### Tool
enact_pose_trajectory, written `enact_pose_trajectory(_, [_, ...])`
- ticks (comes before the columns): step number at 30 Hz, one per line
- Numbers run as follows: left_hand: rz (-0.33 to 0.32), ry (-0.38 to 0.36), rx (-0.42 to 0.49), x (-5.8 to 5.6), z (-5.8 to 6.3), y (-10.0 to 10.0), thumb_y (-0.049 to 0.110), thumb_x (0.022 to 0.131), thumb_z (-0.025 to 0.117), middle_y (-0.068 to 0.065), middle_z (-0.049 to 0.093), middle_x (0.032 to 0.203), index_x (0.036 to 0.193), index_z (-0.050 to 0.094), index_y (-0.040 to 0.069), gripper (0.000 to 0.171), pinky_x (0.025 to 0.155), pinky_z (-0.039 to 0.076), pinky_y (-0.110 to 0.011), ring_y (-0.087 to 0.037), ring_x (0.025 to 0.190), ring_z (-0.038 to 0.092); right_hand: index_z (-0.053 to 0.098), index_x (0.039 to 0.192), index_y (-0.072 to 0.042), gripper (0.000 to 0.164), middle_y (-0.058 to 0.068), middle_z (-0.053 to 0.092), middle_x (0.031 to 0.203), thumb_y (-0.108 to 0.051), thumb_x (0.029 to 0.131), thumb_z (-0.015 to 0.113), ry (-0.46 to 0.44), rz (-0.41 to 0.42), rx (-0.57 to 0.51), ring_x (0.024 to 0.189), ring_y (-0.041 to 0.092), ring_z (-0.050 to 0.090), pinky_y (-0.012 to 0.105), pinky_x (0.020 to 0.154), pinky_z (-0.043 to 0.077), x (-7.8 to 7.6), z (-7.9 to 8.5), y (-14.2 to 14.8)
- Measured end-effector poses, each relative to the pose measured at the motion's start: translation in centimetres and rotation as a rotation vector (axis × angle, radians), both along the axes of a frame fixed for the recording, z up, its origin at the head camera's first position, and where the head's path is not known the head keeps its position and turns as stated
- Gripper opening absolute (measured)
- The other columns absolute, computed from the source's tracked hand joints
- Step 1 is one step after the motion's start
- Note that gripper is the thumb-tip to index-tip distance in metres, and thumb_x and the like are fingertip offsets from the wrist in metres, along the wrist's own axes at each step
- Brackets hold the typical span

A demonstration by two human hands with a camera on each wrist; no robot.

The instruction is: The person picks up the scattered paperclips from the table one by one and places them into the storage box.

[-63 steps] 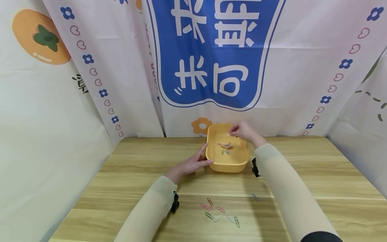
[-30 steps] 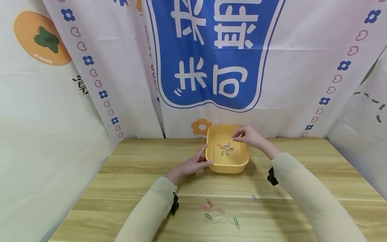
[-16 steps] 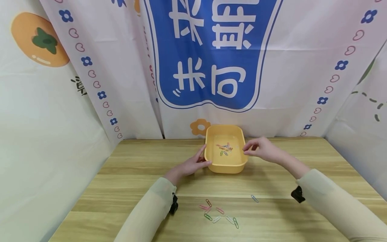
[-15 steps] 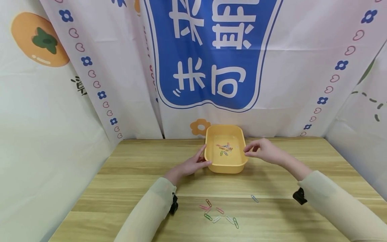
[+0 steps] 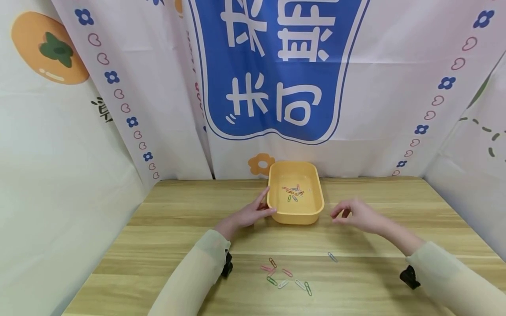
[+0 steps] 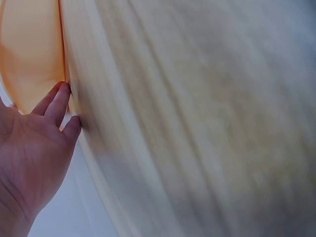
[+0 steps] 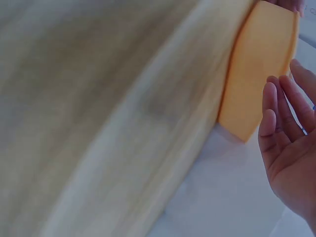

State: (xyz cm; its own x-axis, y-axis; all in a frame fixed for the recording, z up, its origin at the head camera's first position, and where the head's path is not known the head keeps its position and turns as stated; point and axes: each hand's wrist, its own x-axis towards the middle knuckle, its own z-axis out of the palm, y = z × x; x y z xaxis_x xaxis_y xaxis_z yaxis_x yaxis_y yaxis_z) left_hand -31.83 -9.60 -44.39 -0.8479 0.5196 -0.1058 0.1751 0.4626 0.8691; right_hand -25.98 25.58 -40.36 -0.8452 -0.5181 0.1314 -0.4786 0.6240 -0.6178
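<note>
A yellow plastic tray (image 5: 296,218) stands at the back of the table, against the cloth backdrop. Inside it lies a small pile of coloured paper clips (image 5: 294,192). My left hand (image 5: 253,214) rests against the tray's left side, thumb near the front corner and fingers spread. In the left wrist view, its fingertips (image 6: 64,91) touch the tray wall. My right hand (image 5: 357,215) hovers just right of the tray, fingers loosely bent and nothing in them. The right wrist view shows that hand (image 7: 291,158) with its palm bare.
Several loose paper clips, pink, green, white and one brownish red (image 5: 272,263), are scattered on the wooden table (image 5: 166,250) in front of the tray. A blue paper clip (image 5: 332,257) lies apart to their right. The cloth backdrop (image 5: 237,156) rises behind the table's far edge.
My right hand has pulled back from over the tray, moving right and toward me; a white clip it pinched earlier is out of its fingers. The left hand has stayed at the tray.
</note>
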Motion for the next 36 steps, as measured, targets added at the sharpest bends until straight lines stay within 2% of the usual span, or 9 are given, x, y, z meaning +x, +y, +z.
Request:
enact_pose_trajectory(3, [-0.003, -0.006, 0.008, 0.0, 0.1, 0.0, 0.038, 0.098, 0.058, -0.015, 0.04, 0.149, 0.156, -0.004, 0.036, 0.085, 0.112, 0.021, -0.05, -0.028, 0.137, 0.036, 0.073, 0.096, -0.004, 0.015, -0.003, 0.069, 0.089, -0.014, 0.086, 0.075, -0.026, 0.021, 0.022, 0.075, 0.008, 0.058, 0.025, 0.063, 0.048, 0.5, -0.7, 0.1])
enact_pose_trajectory(8, [-0.007, -0.026, 0.036, 0.1, 0.2, 0.1, 0.037, 0.098, 0.059, -0.017, 0.038, 0.15, 0.156, -0.005, 0.034, 0.087, 0.112, 0.02, -0.05, -0.03, 0.137, 0.035, 0.072, 0.094, -0.006, 0.017, -0.001, 0.069, 0.091, -0.018, 0.083, 0.078, -0.062, 0.101, 0.029, 0.076, 0.006, 0.059, 0.026, 0.066, 0.05, 1.3, -1.8, 0.4])
enact_pose_trajectory(16, [-0.004, -0.014, 0.026, 0.1, 0.3, 0.1, 0.037, 0.098, 0.059, -0.016, 0.041, 0.148, 0.156, -0.004, 0.034, 0.086, 0.112, 0.023, -0.048, -0.028, 0.136, 0.037, 0.071, 0.089, -0.012, 0.018, -0.009, 0.064, 0.081, -0.024, 0.08, 0.081, -0.156, 0.149, 0.007, 0.072, 0.008, 0.057, 0.025, 0.063, 0.049, 2.7, -3.1, 0.3])
enact_pose_trajectory(20, [0.004, -0.012, 0.016, 0.3, 0.3, 0.1, 0.037, 0.098, 0.059, -0.016, 0.041, 0.148, 0.157, -0.003, 0.033, 0.086, 0.112, 0.023, -0.047, -0.028, 0.136, 0.038, 0.07, 0.085, -0.015, 0.02, -0.009, 0.062, 0.079, -0.027, 0.075, 0.084, -0.138, 0.151, 0.007, 0.069, 0.006, 0.055, 0.024, 0.06, 0.048, 3.2, -3.6, -0.1])
enact_pose_trajectory(24, [0.006, -0.006, 0.009, 0.2, 0.2, 0.1, 0.038, 0.098, 0.059, -0.016, 0.043, 0.147, 0.157, -0.004, 0.033, 0.086, 0.112, 0.023, -0.047, -0.027, 0.135, 0.039, 0.07, 0.082, -0.017, 0.021, -0.01, 0.061, 0.081, -0.025, 0.072, 0.086, -0.112, 0.187, 0.017, 0.068, 0.004, 0.054, 0.023, 0.059, 0.047, 3.3, -3.9, -0.5])
enact_pose_trajectory(31, [-0.007, -0.012, 0.023, -0.2, -0.3, -0.1, 0.038, 0.097, 0.059, -0.018, 0.043, 0.147, 0.156, -0.004, 0.034, 0.087, 0.112, 0.021, -0.049, -0.029, 0.135, 0.038, 0.07, 0.081, -0.015, 0.014, -0.01, 0.061, 0.081, -0.015, 0.075, 0.083, -0.106, 0.233, -0.013, 0.071, 0.005, 0.054, 0.023, 0.062, 0.048, 3.3, -3.9, -1.1])
enact_pose_trajectory(36, [-0.014, -0.025, 0.036, -0.3, -0.1, -0.1, 0.036, 0.097, 0.06, -0.022, 0.041, 0.146, 0.157, -0.004, 0.028, 0.088, 0.112, 0.022, -0.049, -0.032, 0.135, 0.038, 0.072, 0.08, -0.014, 0.011, -0.009, 0.062, 0.08, -0.01, 0.077, 0.081, -0.118, 0.248, -0.032, 0.072, 0.004, 0.056, 0.023, 0.063, 0.049, 3.2, -4.0, -1.2])
